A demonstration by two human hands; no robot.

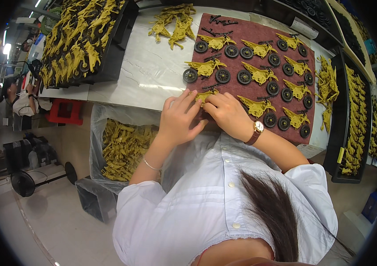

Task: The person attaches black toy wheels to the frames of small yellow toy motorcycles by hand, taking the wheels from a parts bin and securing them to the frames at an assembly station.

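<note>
At the near left edge of the reddish-brown cloth mat (246,30), a yellow toy motorcycle (205,94) is gripped between my two hands. My left hand (176,119) has its fingers curled over the toy's left side, thumb toward me. From the right, my right hand (229,116) pinches it, its fingers bent inward. Most of the toy is hidden under my fingers; a black handlebar shows above it. Beyond and to the right, several yellow toy motorcycles (259,76) with black wheels lie in rows. Small loose black parts (223,21) rest at the mat's far edge.
A black tray of yellow pieces (119,48) stands at the left, another black tray (335,148) at the right. Yellow parts lie in piles (173,24) on the white table (146,73). Below its edge sits a plastic-lined bin (97,146). A person (22,104) is at far left.
</note>
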